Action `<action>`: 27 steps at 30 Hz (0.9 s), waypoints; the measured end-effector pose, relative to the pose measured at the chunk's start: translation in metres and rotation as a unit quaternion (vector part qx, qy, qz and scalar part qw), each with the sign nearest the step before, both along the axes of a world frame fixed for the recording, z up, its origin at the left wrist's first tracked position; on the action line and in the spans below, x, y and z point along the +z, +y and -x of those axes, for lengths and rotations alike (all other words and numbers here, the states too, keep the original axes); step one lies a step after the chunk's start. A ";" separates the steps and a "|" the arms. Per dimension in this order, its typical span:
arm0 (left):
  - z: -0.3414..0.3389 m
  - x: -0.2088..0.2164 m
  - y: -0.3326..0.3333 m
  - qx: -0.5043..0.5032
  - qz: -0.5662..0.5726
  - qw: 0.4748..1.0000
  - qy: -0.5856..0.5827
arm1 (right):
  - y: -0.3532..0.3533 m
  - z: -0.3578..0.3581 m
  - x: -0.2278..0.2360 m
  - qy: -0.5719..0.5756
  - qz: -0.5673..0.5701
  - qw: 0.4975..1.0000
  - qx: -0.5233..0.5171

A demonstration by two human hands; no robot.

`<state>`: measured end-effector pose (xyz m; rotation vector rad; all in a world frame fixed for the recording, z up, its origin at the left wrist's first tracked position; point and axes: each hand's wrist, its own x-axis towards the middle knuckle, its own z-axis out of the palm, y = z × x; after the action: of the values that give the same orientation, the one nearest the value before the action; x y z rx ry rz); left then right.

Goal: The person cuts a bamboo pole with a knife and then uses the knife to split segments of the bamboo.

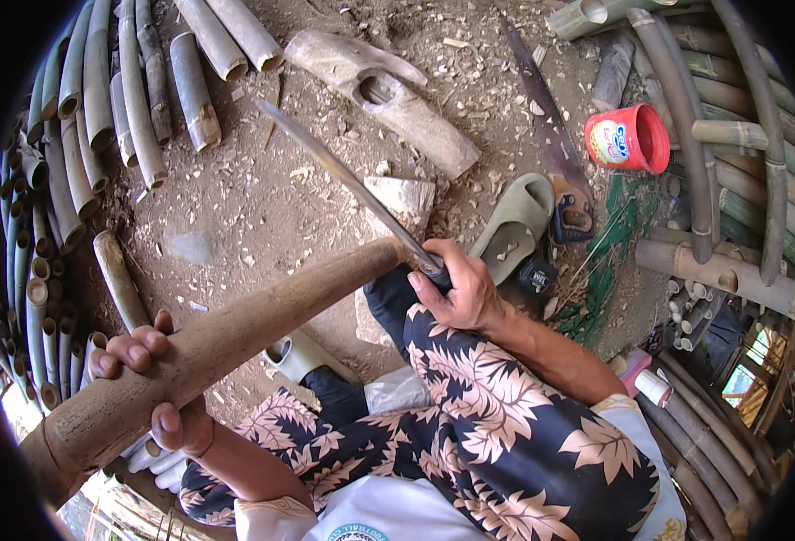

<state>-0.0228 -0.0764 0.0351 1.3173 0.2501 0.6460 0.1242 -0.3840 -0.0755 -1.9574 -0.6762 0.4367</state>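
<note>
A thick brown bamboo pole (244, 311) lies slantwise in front of me, its near end low at the left. My left hand (150, 379) is wrapped round it, fingers over the top and thumb on the near side. My right hand (459, 287) is closed on the handle of a long-bladed knife (339, 171). The blade points up and to the left, passing close by the pole's far end; whether they touch I cannot tell. Most of the handle is hidden in my fist. Beyond the pole end, a pale wood block (402, 200) sits on the ground.
A bamboo or wood piece with an oval hole (379, 99) lies ahead, with a handsaw (555, 135) and red tub (627, 138) to its right. Olive slippers (516, 225) are near my legs. Bamboo stacks (100, 81) stand left and right (740, 135). Chips litter the dirt floor.
</note>
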 end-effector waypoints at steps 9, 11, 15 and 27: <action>0.004 0.003 0.009 -0.120 -0.004 0.992 -0.029 | -0.023 -0.005 -0.035 0.069 0.170 0.982 0.046; 0.008 0.001 0.017 -0.159 -0.017 0.987 -0.016 | -0.003 -0.007 0.004 0.045 0.061 0.997 0.008; 0.001 0.000 0.019 -0.224 -0.041 0.974 -0.017 | -0.011 0.000 -0.014 -0.026 0.060 0.998 0.015; 0.004 -0.019 0.029 -0.210 0.038 0.974 -0.072 | -0.021 0.004 -0.060 -0.001 0.347 0.937 0.041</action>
<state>-0.0264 -0.0474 0.0158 1.1937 -0.1221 0.3653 0.1198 -0.4054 -0.1350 -2.5949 -0.6595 0.8069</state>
